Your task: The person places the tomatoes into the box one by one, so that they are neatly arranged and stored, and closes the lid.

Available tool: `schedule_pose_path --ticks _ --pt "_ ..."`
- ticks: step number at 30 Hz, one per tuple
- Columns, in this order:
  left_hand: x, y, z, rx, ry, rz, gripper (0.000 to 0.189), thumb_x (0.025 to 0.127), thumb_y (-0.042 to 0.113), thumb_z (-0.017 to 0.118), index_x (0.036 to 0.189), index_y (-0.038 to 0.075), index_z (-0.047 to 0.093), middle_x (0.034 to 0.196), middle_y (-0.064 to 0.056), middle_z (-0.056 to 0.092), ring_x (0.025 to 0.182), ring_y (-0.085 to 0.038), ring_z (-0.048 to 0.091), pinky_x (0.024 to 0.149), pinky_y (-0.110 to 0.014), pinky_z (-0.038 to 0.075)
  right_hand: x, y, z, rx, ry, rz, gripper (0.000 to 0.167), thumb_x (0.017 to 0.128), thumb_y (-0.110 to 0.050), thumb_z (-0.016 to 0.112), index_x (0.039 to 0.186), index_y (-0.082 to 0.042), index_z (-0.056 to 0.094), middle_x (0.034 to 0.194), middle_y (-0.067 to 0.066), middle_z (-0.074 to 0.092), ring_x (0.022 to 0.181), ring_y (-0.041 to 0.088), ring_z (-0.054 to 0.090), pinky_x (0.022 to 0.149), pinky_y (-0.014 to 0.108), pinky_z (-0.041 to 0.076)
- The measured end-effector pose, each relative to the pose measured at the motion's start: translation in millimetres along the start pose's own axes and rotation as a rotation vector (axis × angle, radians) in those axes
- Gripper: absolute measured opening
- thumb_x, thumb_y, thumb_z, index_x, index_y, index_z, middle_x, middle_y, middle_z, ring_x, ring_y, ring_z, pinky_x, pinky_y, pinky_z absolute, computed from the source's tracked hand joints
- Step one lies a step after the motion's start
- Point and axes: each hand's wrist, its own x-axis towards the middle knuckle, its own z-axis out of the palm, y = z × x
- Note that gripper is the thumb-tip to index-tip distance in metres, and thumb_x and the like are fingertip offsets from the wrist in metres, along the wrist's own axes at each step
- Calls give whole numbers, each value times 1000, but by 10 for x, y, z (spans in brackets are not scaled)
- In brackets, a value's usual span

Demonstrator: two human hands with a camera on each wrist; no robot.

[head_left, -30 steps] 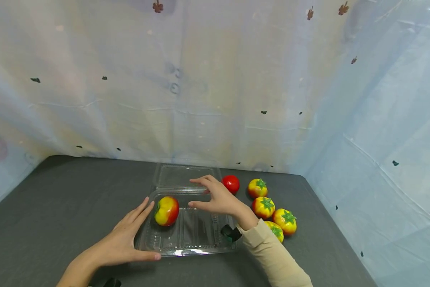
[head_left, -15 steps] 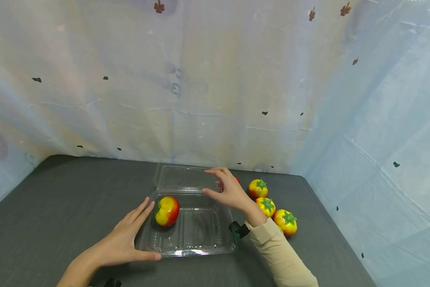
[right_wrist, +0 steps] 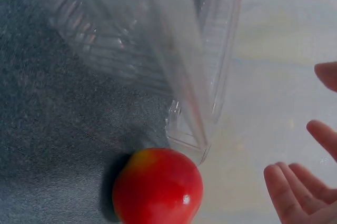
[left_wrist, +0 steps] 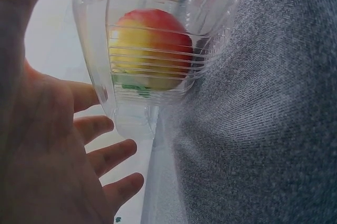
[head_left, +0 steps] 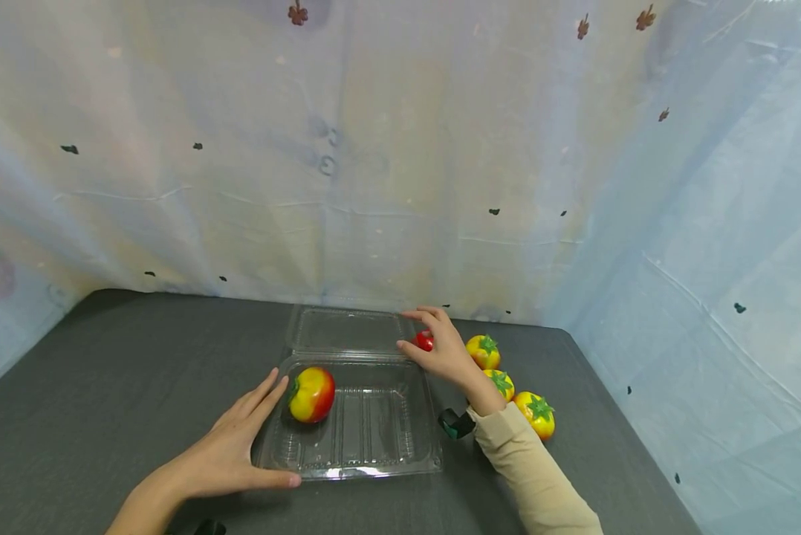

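A clear plastic clamshell box lies with its lid folded back. In its left part sits a red-and-yellow tomato with a green leafy top, seen through the wall in the left wrist view. My left hand stands at the box's left side, fingers spread and at the rim. My right hand hovers over the box's far right corner with thumb and fingers apart, holding nothing. Just beyond it is a red tomato, partly hidden by the hand; the right wrist view shows this red tomato on the table.
Several more yellow-and-red tomatoes, such as the nearest one and the farthest one, lie to the right, partly hidden by the right forearm. A dark grey cloth covers the table. Pale curtains hang behind and at the sides.
My right hand has moved right and slightly away from me, from above the box toward the red tomato. The left hand, the box and the tomato in it have stayed put.
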Motion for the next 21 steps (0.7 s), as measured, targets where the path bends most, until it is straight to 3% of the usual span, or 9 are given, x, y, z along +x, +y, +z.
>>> schedule_pose_path --ticks 11,21 --pt "-6 3 4 0 6 24 119 65 64 77 155 17 15 160 -16 10 134 -51 27 89 -78 28 42 197 33 -34 86 48 44 89 -16 66 131 -5 56 143 20 40 130 39 40 105 57 35" --pt "-4 12 -4 6 3 13 118 65 63 77 155 18 15 160 -18 11 134 -53 28 89 -78 28 92 373 78 -2 76 115 45 90 -9 62 134 -4 52 139 19 45 126 41 44 104 56 37"
